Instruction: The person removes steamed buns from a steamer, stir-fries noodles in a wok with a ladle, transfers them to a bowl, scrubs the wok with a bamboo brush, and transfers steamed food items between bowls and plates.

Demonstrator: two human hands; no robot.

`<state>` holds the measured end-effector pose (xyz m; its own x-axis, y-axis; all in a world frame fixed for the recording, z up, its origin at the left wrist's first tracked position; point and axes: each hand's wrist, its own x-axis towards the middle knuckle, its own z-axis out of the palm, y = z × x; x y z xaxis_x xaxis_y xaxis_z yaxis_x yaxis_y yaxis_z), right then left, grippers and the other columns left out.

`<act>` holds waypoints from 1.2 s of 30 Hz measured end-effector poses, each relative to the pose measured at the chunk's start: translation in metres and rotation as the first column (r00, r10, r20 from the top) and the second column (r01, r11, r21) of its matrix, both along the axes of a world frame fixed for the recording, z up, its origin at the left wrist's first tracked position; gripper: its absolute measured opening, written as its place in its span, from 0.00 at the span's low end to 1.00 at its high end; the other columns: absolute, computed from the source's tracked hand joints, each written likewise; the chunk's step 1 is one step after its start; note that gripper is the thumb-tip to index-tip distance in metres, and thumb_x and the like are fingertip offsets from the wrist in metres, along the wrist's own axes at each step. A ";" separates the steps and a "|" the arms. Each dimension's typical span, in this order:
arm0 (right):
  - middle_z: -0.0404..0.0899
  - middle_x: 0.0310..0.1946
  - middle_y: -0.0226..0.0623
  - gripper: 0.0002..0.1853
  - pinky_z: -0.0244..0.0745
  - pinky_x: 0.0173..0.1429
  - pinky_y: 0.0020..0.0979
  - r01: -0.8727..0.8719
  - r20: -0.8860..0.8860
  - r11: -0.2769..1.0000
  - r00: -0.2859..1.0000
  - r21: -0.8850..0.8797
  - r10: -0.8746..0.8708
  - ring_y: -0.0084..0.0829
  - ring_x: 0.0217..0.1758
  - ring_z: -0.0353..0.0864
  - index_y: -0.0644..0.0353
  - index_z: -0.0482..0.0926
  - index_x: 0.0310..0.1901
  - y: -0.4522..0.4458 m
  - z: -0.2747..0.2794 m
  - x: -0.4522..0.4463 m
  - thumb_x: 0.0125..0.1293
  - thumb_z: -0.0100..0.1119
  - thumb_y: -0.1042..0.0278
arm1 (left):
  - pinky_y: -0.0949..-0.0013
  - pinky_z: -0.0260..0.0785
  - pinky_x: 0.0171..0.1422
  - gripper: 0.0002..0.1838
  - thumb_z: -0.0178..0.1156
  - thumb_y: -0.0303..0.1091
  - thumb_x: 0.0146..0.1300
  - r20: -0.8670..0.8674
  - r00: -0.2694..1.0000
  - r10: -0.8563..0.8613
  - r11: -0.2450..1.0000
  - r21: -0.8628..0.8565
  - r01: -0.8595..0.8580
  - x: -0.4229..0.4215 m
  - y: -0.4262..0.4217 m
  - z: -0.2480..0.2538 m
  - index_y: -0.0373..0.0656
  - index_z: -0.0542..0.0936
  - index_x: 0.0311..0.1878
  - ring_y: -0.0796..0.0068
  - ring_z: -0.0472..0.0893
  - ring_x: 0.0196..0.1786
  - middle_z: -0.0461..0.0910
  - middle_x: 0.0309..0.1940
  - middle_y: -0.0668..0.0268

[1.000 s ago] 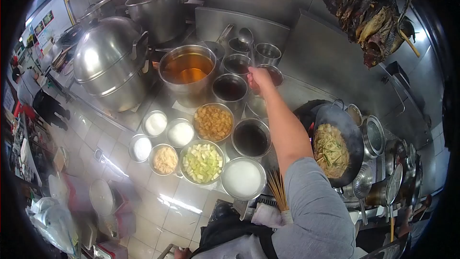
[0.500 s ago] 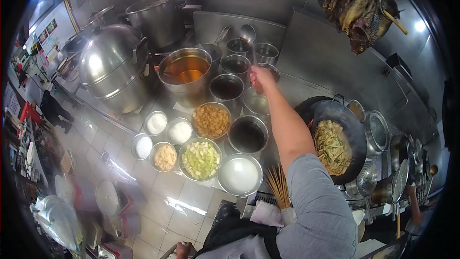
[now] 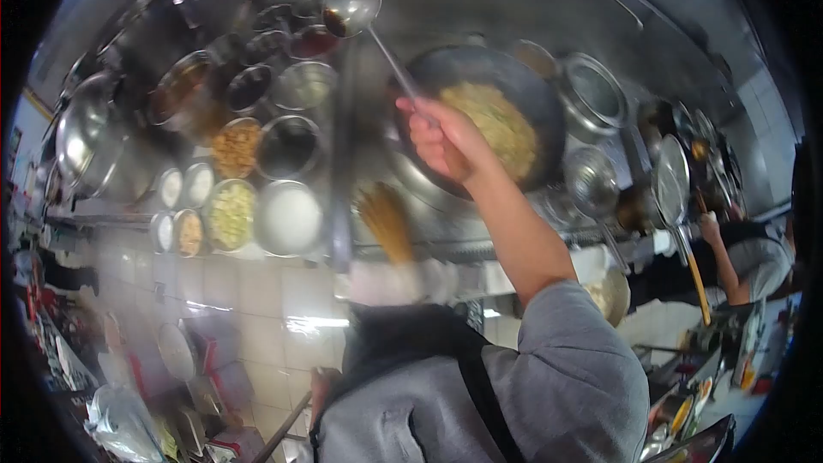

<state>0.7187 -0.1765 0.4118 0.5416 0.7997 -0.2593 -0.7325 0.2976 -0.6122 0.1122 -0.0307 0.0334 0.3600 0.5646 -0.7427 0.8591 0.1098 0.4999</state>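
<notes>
Metal ladle [image 3: 352, 8]: was clasped by right hand [image 3: 441, 139]
Wok [image 3: 549, 120]: was part-filled
Left hand [image 3: 321, 382]: grip could not be told

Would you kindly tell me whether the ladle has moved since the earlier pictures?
Yes, the ladle has moved rightward, past the pot of red liquid and toward the wok.

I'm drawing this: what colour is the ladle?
The ladle is shiny silver-grey, clearest in the head view.
</notes>
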 end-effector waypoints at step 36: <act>0.73 0.23 0.28 0.11 0.68 0.20 0.30 0.586 0.673 0.469 0.739 -0.661 0.025 0.22 0.17 0.70 0.59 0.73 0.49 -0.332 -0.103 -0.029 0.79 0.56 0.60 | 0.47 0.73 0.66 0.27 0.50 0.57 0.76 0.195 0.165 -0.967 0.208 0.222 0.953 0.351 -0.282 -0.035 0.46 0.85 0.58 0.40 0.84 0.57 0.85 0.52 0.42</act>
